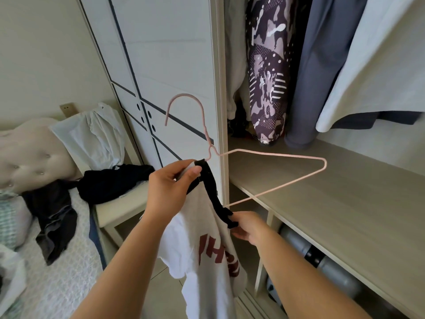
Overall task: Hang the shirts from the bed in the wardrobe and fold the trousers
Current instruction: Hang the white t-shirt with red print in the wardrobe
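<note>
Left hand (167, 187) and right hand (248, 229) tight around shirt collar (213, 188), pink hanger (299, 156) across wardrobe frame (221, 88).

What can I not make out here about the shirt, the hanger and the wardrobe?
All head view.
The wardrobe rail: cut off by the top edge.
The red print on the white shirt: partly lost in folds, unreadable.
One arm of the pink hanger: hidden behind the left hand and shirt.
The right hand: motion blur hides its fingers' hold on the black collar.
</note>
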{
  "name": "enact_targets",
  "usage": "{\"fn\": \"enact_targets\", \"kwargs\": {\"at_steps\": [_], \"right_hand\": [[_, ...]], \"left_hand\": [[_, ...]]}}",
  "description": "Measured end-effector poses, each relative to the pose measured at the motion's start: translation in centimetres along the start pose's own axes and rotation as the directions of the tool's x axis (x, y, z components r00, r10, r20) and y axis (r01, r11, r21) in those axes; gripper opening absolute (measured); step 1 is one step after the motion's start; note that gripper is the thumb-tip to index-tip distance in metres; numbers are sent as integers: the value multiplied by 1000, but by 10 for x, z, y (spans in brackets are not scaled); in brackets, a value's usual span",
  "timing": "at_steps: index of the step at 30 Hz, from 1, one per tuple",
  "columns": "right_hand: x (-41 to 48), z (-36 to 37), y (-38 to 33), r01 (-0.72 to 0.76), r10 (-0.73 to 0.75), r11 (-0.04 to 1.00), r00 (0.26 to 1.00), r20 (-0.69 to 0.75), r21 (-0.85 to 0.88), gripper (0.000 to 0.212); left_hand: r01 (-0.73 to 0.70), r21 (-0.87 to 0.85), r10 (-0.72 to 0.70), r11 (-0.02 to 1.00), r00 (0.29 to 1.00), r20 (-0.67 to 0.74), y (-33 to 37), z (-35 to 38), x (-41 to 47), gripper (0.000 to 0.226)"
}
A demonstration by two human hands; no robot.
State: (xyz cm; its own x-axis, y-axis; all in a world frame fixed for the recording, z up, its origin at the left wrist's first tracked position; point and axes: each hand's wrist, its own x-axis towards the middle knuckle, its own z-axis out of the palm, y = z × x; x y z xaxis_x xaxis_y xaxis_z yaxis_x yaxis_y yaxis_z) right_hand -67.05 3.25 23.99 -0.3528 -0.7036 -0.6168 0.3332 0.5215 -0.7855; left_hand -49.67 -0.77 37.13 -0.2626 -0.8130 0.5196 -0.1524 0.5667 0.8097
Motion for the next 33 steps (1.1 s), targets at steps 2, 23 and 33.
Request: {"fn": "enact_targets", "kwargs": {"at_steps": [2,23,33], "right_hand": [[2,-3,0,-6,7,997,1000,-5,83,12],[-15,-79,-47,24,28,853,995,-93,521,15],[-10,-97,-64,274,-213,961,833,-510,46,22]], "left_hand": [[4,2,-4,1000,1000,-19,-3,-4,1,37],[-116,253,108,961,993,46,-67,-20,-25,25],[-313,396,252,863,947,200,-63,-21,-27,22]]}}
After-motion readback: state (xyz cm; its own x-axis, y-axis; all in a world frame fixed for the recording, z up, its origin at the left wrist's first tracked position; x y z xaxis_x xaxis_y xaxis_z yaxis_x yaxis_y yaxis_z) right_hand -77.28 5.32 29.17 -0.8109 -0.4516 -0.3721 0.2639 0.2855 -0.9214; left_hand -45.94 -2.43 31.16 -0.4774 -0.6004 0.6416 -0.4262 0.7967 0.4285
